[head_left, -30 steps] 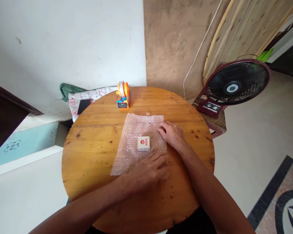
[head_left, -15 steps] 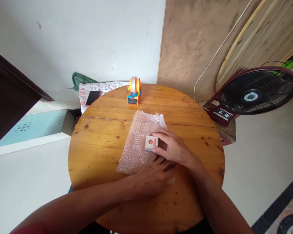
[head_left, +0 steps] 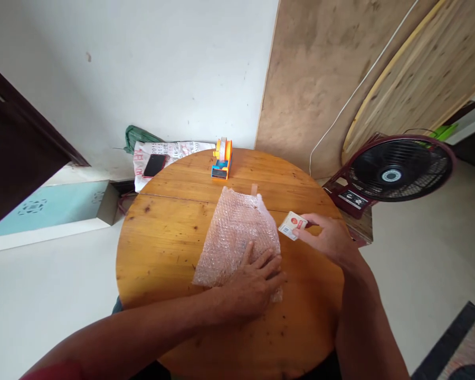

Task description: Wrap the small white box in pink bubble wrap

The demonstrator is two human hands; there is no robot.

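Observation:
A sheet of bubble wrap (head_left: 229, 227) lies on the round wooden table (head_left: 158, 248). My left hand (head_left: 257, 279) rests on its lower right part, fingers spread and pressed flat. To the right of the wrap, my right hand (head_left: 324, 235) grips a small white box (head_left: 293, 225) with a red round mark and a barcode, thumb on one side and fingers on the other. The box is tilted and apart from the wrap. A short strip of tape (head_left: 254, 189) sticks out at the wrap's far edge.
An orange and blue tape dispenser (head_left: 222, 159) stands at the table's far edge. Behind it on the left, a phone (head_left: 154, 165) lies on a printed white sack (head_left: 186, 149). A dark red fan (head_left: 391, 174) stands beyond the table's right side, near a hanging white cord (head_left: 342, 108).
My right hand has lifted the small box off the bubble wrap and carried it to the right. My left hand stays on the wrap, whose right part is now uncovered.

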